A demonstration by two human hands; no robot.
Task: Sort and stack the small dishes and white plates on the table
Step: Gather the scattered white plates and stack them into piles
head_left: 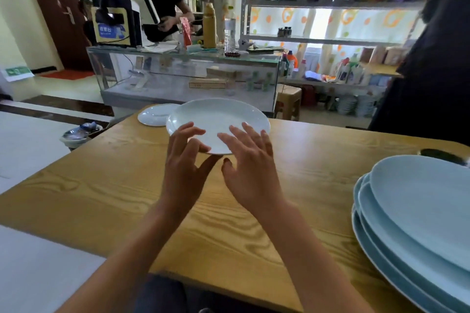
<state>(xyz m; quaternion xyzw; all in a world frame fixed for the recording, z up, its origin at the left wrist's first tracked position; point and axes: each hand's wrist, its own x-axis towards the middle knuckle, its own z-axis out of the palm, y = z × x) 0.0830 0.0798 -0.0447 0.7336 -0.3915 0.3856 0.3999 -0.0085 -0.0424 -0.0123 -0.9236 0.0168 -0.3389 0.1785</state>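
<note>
A white plate (218, 119) lies at the far middle of the wooden table (318, 185), its left rim overlapping a smaller white dish (152, 114) behind it. My left hand (185, 160) is at the plate's near rim, fingers loosely bent over the top and thumb pointing under the edge. My right hand (249, 162) is beside it, with spread straight fingers over the plate's near right part. Neither hand plainly grips the plate. A stack of several large pale blue plates (417, 216) sits at the table's right edge.
Behind the table stand a glass counter (188, 68) and shelves of bottles (330, 2). A person in black works behind the counter, and another dark-clothed person stands at the far right (432, 71). A bin (78, 132) sits left of the table.
</note>
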